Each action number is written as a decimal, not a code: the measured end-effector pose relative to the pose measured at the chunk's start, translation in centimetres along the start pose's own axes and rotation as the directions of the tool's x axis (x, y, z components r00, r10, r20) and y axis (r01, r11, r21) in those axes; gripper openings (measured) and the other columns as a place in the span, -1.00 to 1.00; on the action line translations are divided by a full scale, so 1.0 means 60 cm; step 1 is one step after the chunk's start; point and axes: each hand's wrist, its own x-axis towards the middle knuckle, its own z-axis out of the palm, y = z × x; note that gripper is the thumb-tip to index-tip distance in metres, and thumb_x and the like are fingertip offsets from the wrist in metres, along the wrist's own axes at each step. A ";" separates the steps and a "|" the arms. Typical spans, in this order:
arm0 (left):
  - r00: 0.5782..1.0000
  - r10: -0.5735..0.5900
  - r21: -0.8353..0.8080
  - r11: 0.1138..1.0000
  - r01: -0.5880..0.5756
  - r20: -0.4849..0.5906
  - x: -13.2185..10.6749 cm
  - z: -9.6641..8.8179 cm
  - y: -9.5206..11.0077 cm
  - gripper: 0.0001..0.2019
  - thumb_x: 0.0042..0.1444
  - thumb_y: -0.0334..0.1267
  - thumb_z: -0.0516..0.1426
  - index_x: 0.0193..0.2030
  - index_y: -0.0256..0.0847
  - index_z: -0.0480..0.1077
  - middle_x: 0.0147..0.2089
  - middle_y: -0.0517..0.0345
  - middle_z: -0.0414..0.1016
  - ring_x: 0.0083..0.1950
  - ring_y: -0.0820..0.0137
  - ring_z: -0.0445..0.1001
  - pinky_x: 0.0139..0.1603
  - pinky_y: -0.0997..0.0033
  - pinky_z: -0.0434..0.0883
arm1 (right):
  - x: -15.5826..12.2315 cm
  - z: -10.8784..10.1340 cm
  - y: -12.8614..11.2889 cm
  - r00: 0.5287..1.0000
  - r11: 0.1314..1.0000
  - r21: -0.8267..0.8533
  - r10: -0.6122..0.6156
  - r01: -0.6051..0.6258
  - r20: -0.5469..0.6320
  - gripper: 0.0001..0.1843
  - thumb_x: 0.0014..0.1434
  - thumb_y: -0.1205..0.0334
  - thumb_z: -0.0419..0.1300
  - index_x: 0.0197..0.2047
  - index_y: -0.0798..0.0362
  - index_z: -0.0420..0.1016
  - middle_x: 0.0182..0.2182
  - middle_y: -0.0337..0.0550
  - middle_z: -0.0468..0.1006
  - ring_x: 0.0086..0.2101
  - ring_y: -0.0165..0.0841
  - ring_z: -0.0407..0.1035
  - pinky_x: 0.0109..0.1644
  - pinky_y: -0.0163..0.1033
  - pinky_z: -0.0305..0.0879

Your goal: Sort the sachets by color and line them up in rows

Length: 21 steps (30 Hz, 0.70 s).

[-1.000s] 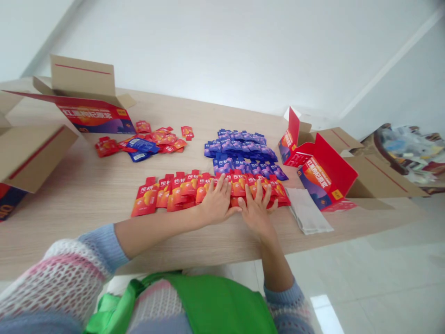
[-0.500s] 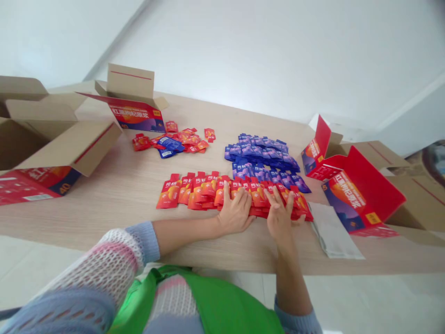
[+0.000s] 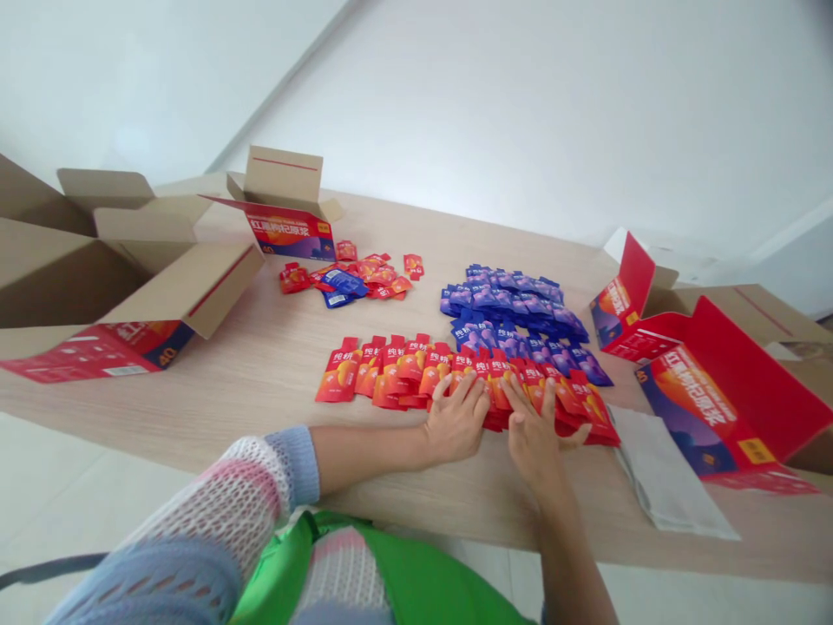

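A row of overlapping red pouches with orange fruit prints lies along the near part of the table. My left hand rests on the lower edge of the row's middle, fingers stretched out and a little apart. Just right of it, my right hand touches the pouches with its fingers extended and spread. Neither hand grasps a pouch. Directly behind the red row lie purple-blue pouches in overlapping rows. The undersides of my fingers are hidden.
A loose heap of red pouches with blue pouches lies farther left. Open cartons stand around: a large one at left, one behind, others at right. A pale folded sheet lies near the right carton.
The view has shifted, so the table's contents appear farther right and lower. My right hand has moved left along the red row, closer to my left hand, which has drawn slightly nearer to me.
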 end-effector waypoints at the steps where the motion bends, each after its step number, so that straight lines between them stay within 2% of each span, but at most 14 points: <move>1: 0.999 -0.014 -0.027 1.000 0.015 0.043 0.003 -0.013 0.000 -0.59 0.31 -0.16 0.00 0.20 -0.19 0.45 0.33 -0.04 0.42 0.46 0.14 0.17 0.49 -0.12 -0.13 | 0.000 0.003 0.001 1.000 1.000 0.018 -0.002 0.003 -0.019 -0.15 0.39 -0.30 -0.48 0.42 -0.14 0.27 0.36 -0.18 0.28 0.45 0.12 -0.41 0.33 0.60 -0.39; 3: 0.991 -0.072 -0.069 0.994 0.080 0.111 0.021 -0.049 -0.015 -0.55 0.31 -0.06 -0.02 0.23 -0.16 0.41 0.36 -0.06 0.37 0.48 0.06 0.12 0.44 -0.23 -0.05 | 0.000 0.010 0.006 0.996 0.998 0.063 0.007 -0.001 -0.089 -0.14 0.40 -0.27 -0.50 0.42 -0.09 0.29 0.36 -0.15 0.28 0.45 0.13 -0.39 0.34 0.58 -0.33; 4: 0.984 -0.131 -0.076 0.987 0.141 0.123 0.037 -0.069 -0.033 -0.55 0.32 -0.03 -0.03 0.22 -0.13 0.41 0.37 -0.05 0.36 0.48 0.02 0.11 0.43 -0.29 -0.05 | 0.001 0.013 0.010 0.990 0.996 0.084 0.016 -0.004 -0.141 -0.13 0.40 -0.24 -0.51 0.41 -0.05 0.31 0.37 -0.12 0.27 0.45 0.12 -0.37 0.35 0.54 -0.30; 6: 0.947 -0.311 -0.059 0.947 0.316 0.083 0.080 -0.109 -0.101 -0.59 0.33 -0.05 -0.04 0.17 -0.10 0.44 0.34 -0.06 0.38 0.44 -0.03 0.15 0.43 -0.37 -0.09 | 0.004 0.020 0.022 0.966 0.993 0.115 0.037 -0.007 -0.258 -0.10 0.41 -0.19 -0.53 0.35 0.03 0.39 0.37 -0.05 0.27 0.44 0.10 -0.30 0.38 0.47 -0.23; 7: 0.900 -0.435 -0.041 0.899 0.435 0.029 0.103 -0.124 -0.151 -0.62 0.33 -0.08 -0.03 0.12 -0.13 0.46 0.31 -0.09 0.40 0.41 -0.04 0.19 0.43 -0.36 -0.09 | 0.005 0.022 0.028 0.950 0.992 0.124 0.048 -0.010 -0.308 -0.10 0.42 -0.16 -0.53 0.32 0.06 0.44 0.36 0.00 0.28 0.43 0.09 -0.24 0.39 0.43 -0.19; 8: 0.839 -0.544 -0.028 0.839 0.543 -0.023 0.124 -0.135 -0.209 -0.63 0.31 -0.10 -0.01 0.07 -0.19 0.48 0.26 -0.16 0.44 0.36 -0.06 0.24 0.42 -0.34 -0.06 | 0.007 0.023 0.034 0.935 0.992 0.128 0.063 -0.019 -0.348 -0.11 0.43 -0.15 -0.50 0.28 0.09 0.48 0.34 0.05 0.29 0.42 0.08 -0.16 0.39 0.40 -0.16; 9: 0.757 -0.651 -0.010 0.758 0.652 -0.057 0.142 -0.142 -0.273 -0.64 0.31 -0.12 0.00 0.04 -0.23 0.50 0.19 -0.22 0.48 0.30 -0.08 0.31 0.39 -0.34 0.01 | 0.009 0.024 0.040 0.922 0.991 0.129 0.079 -0.032 -0.380 -0.14 0.43 -0.15 -0.45 0.24 0.11 0.52 0.32 0.10 0.32 0.40 0.08 -0.09 0.38 0.37 -0.12; 10: 0.648 -0.760 0.013 0.648 0.762 -0.053 0.153 -0.144 -0.340 -0.64 0.30 -0.12 0.00 0.01 -0.26 0.52 0.13 -0.25 0.52 0.25 -0.10 0.37 0.33 -0.33 0.10 | 0.011 0.023 0.044 0.911 0.991 0.128 0.090 -0.041 -0.402 -0.16 0.43 -0.16 -0.39 0.19 0.14 0.55 0.29 0.15 0.35 0.37 0.07 -0.01 0.37 0.35 -0.08; 12: 0.423 -0.898 0.076 0.433 0.898 0.119 0.157 -0.138 -0.466 -0.65 0.26 -0.14 0.06 -0.02 -0.32 0.53 0.03 -0.29 0.57 0.12 -0.07 0.48 0.14 -0.14 0.34 | 0.015 0.021 0.050 0.894 0.991 0.125 0.099 -0.049 -0.436 -0.21 0.42 -0.19 -0.27 0.10 0.20 0.60 0.24 0.23 0.39 0.31 0.08 0.09 0.35 0.31 -0.02; 13: 0.377 -0.902 0.113 0.405 0.907 0.209 0.151 -0.132 -0.517 -0.64 0.23 -0.16 0.09 0.03 -0.35 0.51 0.03 -0.31 0.57 0.08 -0.02 0.51 0.05 0.01 0.40 | 0.017 0.020 0.052 0.885 0.991 0.127 0.099 -0.046 -0.455 -0.23 0.40 -0.20 -0.21 0.06 0.22 0.61 0.22 0.26 0.40 0.29 0.09 0.13 0.35 0.30 -0.01; 15: 0.415 -0.858 0.156 0.475 0.866 0.303 0.128 -0.119 -0.590 -0.60 0.19 -0.26 0.13 0.13 -0.41 0.46 0.09 -0.30 0.56 0.10 0.09 0.52 0.01 0.21 0.41 | 0.020 0.019 0.056 0.866 0.990 0.139 0.099 -0.034 -0.490 -0.27 0.37 -0.20 -0.14 0.01 0.24 0.62 0.19 0.29 0.43 0.25 0.10 0.19 0.34 0.30 0.01; 16: 0.456 -0.826 0.163 0.526 0.834 0.332 0.116 -0.113 -0.611 -0.53 0.16 -0.31 0.14 0.21 -0.44 0.40 0.13 -0.29 0.54 0.13 0.13 0.50 0.04 0.26 0.41 | 0.021 0.019 0.057 0.858 0.989 0.146 0.099 -0.029 -0.504 -0.29 0.35 -0.19 -0.11 -0.01 0.24 0.62 0.18 0.29 0.44 0.24 0.10 0.21 0.34 0.30 0.02; 19: 0.583 -0.696 0.142 0.684 0.715 0.419 0.091 -0.099 -0.638 -0.27 0.00 -0.47 0.18 0.38 -0.40 0.23 0.30 -0.23 0.42 0.28 0.21 0.40 0.21 0.33 0.33 | 0.024 0.019 0.060 0.839 0.989 0.145 0.099 -0.024 -0.535 -0.33 0.30 -0.17 -0.07 -0.06 0.21 0.64 0.17 0.25 0.45 0.23 0.12 0.23 0.33 0.30 0.05; 21: 0.669 -0.527 0.115 0.822 0.557 0.524 0.083 -0.090 -0.643 -0.17 -0.08 -0.53 0.17 0.42 -0.31 0.18 0.41 -0.15 0.31 0.41 0.20 0.25 0.34 0.23 0.23 | 0.024 0.018 0.059 0.823 0.990 0.135 0.110 -0.041 -0.558 -0.36 0.29 -0.17 -0.06 -0.07 0.17 0.64 0.18 0.21 0.45 0.24 0.13 0.23 0.33 0.30 0.06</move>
